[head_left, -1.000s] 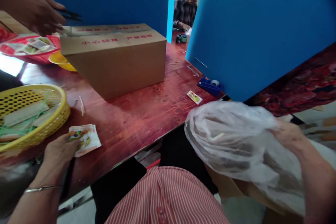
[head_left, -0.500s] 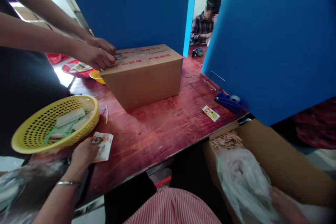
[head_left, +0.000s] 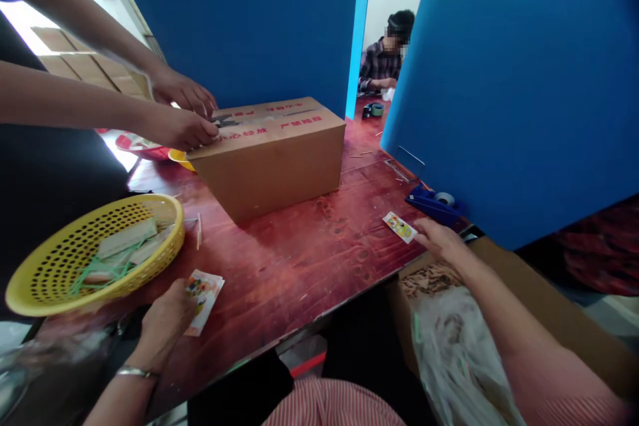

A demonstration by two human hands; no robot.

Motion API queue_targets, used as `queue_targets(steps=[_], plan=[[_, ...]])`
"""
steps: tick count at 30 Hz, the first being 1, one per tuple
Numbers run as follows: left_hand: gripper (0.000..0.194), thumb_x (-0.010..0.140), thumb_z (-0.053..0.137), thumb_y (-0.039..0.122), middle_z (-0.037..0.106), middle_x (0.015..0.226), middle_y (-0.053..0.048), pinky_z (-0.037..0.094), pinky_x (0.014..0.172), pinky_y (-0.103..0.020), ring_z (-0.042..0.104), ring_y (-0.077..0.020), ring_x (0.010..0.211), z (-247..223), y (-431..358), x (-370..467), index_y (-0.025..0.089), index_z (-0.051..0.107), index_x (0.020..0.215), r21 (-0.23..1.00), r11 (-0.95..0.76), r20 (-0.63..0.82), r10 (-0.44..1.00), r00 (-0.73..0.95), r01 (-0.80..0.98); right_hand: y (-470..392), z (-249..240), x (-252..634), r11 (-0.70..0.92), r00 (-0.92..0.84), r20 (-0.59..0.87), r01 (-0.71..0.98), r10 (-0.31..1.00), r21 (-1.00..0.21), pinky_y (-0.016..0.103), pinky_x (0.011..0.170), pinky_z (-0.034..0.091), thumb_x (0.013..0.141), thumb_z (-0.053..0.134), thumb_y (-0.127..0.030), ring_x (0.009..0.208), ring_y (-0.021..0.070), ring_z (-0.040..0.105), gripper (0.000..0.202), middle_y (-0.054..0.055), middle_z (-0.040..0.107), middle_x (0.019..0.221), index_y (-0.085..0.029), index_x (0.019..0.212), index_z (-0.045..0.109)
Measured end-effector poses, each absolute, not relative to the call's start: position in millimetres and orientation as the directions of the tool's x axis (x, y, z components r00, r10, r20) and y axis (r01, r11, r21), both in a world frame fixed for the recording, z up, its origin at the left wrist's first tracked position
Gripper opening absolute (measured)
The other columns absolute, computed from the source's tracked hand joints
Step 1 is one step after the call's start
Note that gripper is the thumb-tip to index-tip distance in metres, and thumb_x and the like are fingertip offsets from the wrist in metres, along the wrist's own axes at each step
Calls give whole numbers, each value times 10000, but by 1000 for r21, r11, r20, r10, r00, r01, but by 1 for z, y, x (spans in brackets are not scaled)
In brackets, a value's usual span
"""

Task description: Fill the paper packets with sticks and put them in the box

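My left hand (head_left: 168,314) has its fingers closed around a few white printed cards (head_left: 206,299), held low over the near left of the red table. My right hand (head_left: 439,241) is at the table's right edge, its fingertips pinched at the near end of a single small printed card (head_left: 399,227) lying flat. Whether the thumb is under that card is hidden. Left of the cards in my left hand stands a yellow basket (head_left: 94,213) with pale flat bundles and green bands in it. Below my right forearm, an open carton (head_left: 504,279) holds many small brown pieces and a clear plastic bag (head_left: 454,339).
A closed cardboard box (head_left: 279,173) stands mid-table; a co-worker's hands (head_left: 184,116) touch its top. Blue partitions (head_left: 239,20) rise behind. A blue tape dispenser (head_left: 434,205) and a wire stand (head_left: 407,163) sit at the right. Another person (head_left: 382,66) sits beyond.
My right hand has come up from the plastic bag in the carton to the single card. My left hand still holds its cards. The view has shifted slightly.
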State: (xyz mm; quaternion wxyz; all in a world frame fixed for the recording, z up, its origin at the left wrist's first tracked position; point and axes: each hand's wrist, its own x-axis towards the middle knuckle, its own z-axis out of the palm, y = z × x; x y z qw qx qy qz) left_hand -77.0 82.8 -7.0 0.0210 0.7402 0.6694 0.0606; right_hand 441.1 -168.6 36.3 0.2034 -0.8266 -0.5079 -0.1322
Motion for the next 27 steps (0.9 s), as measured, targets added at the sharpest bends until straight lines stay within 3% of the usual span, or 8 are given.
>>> queue_targets(steps=[5, 11, 14, 16, 19, 21, 24, 27], plan=[[256, 808, 436, 151, 636, 1057, -159, 478, 736, -340, 611, -285, 977, 4, 63, -64, 120, 619, 986, -60, -140, 95, 985, 146, 988, -68, 69, 428, -233, 281, 525, 960, 803, -157, 394, 853, 466, 833, 400, -295, 989, 276, 609, 341, 157, 659, 1019, -132, 1043, 614], [305, 794, 435, 107, 630, 1055, -148, 452, 834, -385, 577, -278, 1026, 12, 65, -65, 125, 608, 1044, 4, -50, 197, 979, 48, 999, -11, 98, 423, -72, 155, 704, 987, 693, -146, 409, 819, 482, 869, 336, -385, 951, 277, 604, 359, 128, 652, 1008, -170, 970, 605], [386, 792, 426, 115, 607, 1140, -164, 431, 895, -395, 549, -287, 1089, 20, 67, -69, 99, 557, 1155, 147, -84, 277, 960, 40, 986, 12, 130, 414, -27, 117, 781, 991, 613, -128, 421, 885, 448, 870, 339, -387, 1011, 283, 563, 342, 132, 637, 1035, -180, 968, 593], [371, 813, 422, 167, 606, 1167, -151, 416, 941, -365, 547, -264, 1113, 30, 70, -68, 110, 555, 1154, 329, -163, 336, 941, 46, 930, 31, 155, 409, -4, 128, 805, 988, 579, -154, 427, 947, 407, 864, 342, -380, 1062, 292, 531, 355, 160, 615, 1075, -161, 1004, 584], [295, 847, 403, 313, 658, 1061, -89, 444, 910, -325, 600, -233, 1021, 58, 76, -61, 178, 595, 1026, 625, -289, 415, 910, 4, 725, 61, 190, 405, 29, 206, 793, 962, 573, -270, 419, 951, 402, 862, 313, -383, 1069, 287, 530, 394, 175, 606, 1095, -149, 1027, 583], [301, 845, 402, 397, 674, 947, -58, 474, 837, -336, 623, -232, 915, 81, 81, -52, 193, 598, 949, 746, -349, 451, 891, -44, 567, 80, 208, 404, 43, 255, 758, 936, 600, -349, 400, 892, 435, 862, 300, -400, 1028, 273, 557, 408, 151, 623, 1068, -165, 1020, 594], [342, 845, 407, 442, 659, 858, -49, 487, 756, -335, 619, -213, 805, 115, 95, -36, 170, 584, 952, 818, -424, 499, 860, -111, 389, 100, 227, 401, 14, 306, 687, 908, 659, -418, 367, 788, 465, 827, 362, -425, 924, 261, 599, 395, 111, 655, 967, -181, 1013, 610], [343, 846, 418, 431, 649, 892, -66, 483, 754, -330, 616, -197, 808, 139, 113, -19, 154, 577, 972, 810, -495, 552, 824, -125, 315, 112, 240, 396, -46, 299, 657, 927, 692, -372, 362, 718, 471, 790, 390, -360, 847, 271, 611, 348, 109, 667, 885, -181, 956, 638]])
